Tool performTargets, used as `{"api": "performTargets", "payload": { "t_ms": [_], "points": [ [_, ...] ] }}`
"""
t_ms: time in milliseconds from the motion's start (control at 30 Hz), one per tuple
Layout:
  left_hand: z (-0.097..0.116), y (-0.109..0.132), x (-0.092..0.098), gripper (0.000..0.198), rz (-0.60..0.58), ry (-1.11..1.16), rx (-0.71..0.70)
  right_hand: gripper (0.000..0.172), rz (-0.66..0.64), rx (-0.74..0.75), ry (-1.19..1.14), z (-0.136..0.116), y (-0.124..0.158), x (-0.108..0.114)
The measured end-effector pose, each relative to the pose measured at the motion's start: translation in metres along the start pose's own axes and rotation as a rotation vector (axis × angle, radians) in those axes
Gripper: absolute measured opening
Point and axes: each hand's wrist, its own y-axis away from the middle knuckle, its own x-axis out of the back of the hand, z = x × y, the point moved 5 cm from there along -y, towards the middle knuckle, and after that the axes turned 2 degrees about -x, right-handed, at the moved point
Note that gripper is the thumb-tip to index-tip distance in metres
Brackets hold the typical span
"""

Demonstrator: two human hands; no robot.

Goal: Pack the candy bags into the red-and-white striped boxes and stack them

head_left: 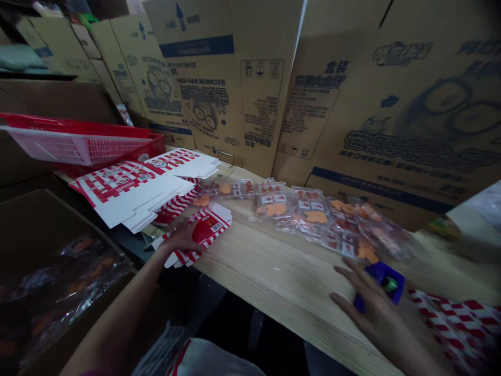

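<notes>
My left hand (180, 237) grips the near side of a red-and-white striped carton (213, 225) that looks folded flat, at the table's front edge. Part of the carton is hidden under the fingers. Just behind it, more striped cartons (178, 204) lie in a pile. Over the table's right part, my right hand (362, 295) is open with fingers spread, holding nothing. A small blue box (397, 282) with something green inside stands right beside it, partly covered by the hand. Clear packets with orange pieces (274, 201) form a row beyond both hands.
Flat printed cartons (133, 196) are stacked at left, before a red plastic basket (129, 133). Large cardboard boxes (254, 78) wall off the back. An open box of clear packets (86, 271) sits lower left. Red-and-white checked material (462, 318) lies at right.
</notes>
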Motion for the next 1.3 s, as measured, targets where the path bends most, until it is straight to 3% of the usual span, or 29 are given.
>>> {"api": "performTargets", "payload": {
  "t_ms": [167,267,367,433,500,600,667,833,1033,1300],
  "points": [
    [0.011,0.034,0.025,0.120,0.075,-0.028,-0.099,0.041,-0.279,-0.051,-0.408,-0.057,-0.006,-0.087],
    [0.040,0.067,0.035,0.121,0.134,0.131,-0.268,0.045,-0.384,-0.122,-0.809,-0.095,-0.011,-0.126],
    [0.080,0.095,0.034,0.116,0.142,0.376,-0.398,0.064,-0.411,-0.205,-1.250,-0.125,-0.021,-0.148],
    [0.107,0.107,0.028,0.114,0.128,0.546,-0.428,0.065,-0.363,-0.212,-1.436,-0.136,-0.029,-0.149],
    [0.132,0.113,0.021,0.112,0.127,0.669,-0.444,0.055,-0.287,-0.231,-1.511,-0.137,-0.033,-0.143],
    [0.159,0.115,0.016,0.105,0.162,0.808,-0.435,0.047,-0.200,-0.300,-1.531,-0.123,-0.031,-0.125],
    [0.170,0.112,0.011,0.096,0.118,0.962,-0.402,0.047,-0.168,-0.321,-1.533,-0.111,-0.026,-0.111],
    [0.189,0.106,-0.007,0.071,-0.155,1.338,-0.318,0.043,-0.159,-0.368,-1.559,-0.091,-0.013,-0.089],
    [0.206,0.108,-0.023,0.068,-0.230,1.496,-0.304,0.055,-0.094,-0.416,-1.685,-0.087,-0.008,-0.087],
    [0.207,0.110,-0.034,0.062,-0.294,1.537,-0.261,0.041,-0.029,-0.483,-1.702,-0.082,-0.009,-0.093]
  ]
}}
